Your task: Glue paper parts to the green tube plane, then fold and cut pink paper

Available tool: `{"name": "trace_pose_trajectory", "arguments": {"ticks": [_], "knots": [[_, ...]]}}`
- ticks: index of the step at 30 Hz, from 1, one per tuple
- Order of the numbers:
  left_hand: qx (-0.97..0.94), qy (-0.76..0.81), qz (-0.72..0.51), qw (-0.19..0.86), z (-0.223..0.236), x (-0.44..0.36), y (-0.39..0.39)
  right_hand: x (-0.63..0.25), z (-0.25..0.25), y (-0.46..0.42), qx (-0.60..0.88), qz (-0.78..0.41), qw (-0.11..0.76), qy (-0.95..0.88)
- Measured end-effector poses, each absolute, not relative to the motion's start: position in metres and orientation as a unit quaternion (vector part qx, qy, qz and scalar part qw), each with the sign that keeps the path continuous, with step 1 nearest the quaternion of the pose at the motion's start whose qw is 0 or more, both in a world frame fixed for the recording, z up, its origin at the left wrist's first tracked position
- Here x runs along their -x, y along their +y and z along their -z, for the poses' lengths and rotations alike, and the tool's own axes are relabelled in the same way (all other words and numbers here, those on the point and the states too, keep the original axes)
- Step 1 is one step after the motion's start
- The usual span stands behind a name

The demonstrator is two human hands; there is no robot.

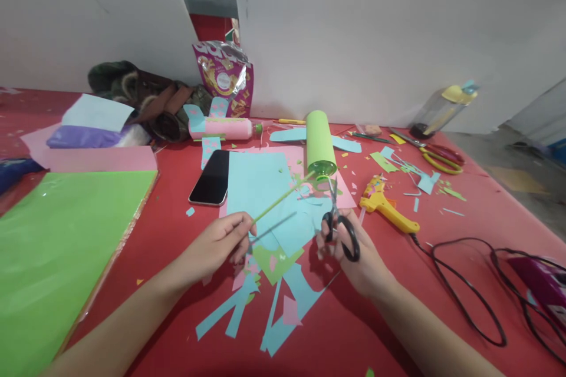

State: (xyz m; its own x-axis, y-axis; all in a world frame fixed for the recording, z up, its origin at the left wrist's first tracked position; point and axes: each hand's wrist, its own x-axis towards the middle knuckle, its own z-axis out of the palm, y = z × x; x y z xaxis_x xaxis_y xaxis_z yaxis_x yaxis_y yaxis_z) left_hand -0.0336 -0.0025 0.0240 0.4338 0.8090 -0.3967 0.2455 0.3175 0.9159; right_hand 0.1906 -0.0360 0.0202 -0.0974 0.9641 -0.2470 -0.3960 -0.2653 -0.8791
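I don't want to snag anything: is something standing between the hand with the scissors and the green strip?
Nothing visible stands between the right hand, holding the scissors, and the green strip. Blue paper lies beneath; the green-wrapped bottle lies at the strip's far end.

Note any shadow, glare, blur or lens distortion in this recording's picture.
Head view: the green strip casts a narrow shadow on the blue paper; head view: bright glare streaks the foil snack bag; head view: the clear bottle at right looks soft and smeared; head view: the wide lens seems to stretch things toward the edges.
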Motion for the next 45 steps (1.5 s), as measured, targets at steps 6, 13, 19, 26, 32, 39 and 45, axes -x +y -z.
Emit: {"name": "trace_pose_trajectory", "arguments": {"ticks": [6, 13, 19, 26, 32, 39, 45], "knots": [[-0.554, 0.519, -0.265, 0.594, -0.027, 0.034, -0.001, -0.192, -0.024, -0.041, 0.391, -0.764, 0.338, -0.386], [-0.588, 0.502, -0.244, 0.585, -0.026, 0.033, -0.003, -0.191, -0.025, -0.041, 0.413, -0.758, 0.272, -0.425], [-0.614, 0.515, -0.216, 0.558, -0.028, 0.032, -0.005, -0.19, -0.023, -0.041, 0.416, -0.759, 0.261, -0.429], [-0.675, 0.491, -0.184, 0.52, -0.024, 0.033, -0.006, -0.186, -0.021, -0.042, 0.423, -0.755, 0.268, -0.423], [-0.743, 0.492, -0.18, 0.417, -0.025, 0.031, -0.005, -0.181, -0.02, -0.044, 0.431, -0.757, 0.265, -0.413], [-0.763, 0.482, -0.123, 0.412, -0.025, 0.029, -0.01, -0.176, -0.017, -0.046, 0.444, -0.759, 0.254, -0.404], [-0.777, 0.496, -0.132, 0.365, -0.021, 0.028, -0.008, -0.174, -0.013, -0.049, 0.445, -0.759, 0.253, -0.403]]}}
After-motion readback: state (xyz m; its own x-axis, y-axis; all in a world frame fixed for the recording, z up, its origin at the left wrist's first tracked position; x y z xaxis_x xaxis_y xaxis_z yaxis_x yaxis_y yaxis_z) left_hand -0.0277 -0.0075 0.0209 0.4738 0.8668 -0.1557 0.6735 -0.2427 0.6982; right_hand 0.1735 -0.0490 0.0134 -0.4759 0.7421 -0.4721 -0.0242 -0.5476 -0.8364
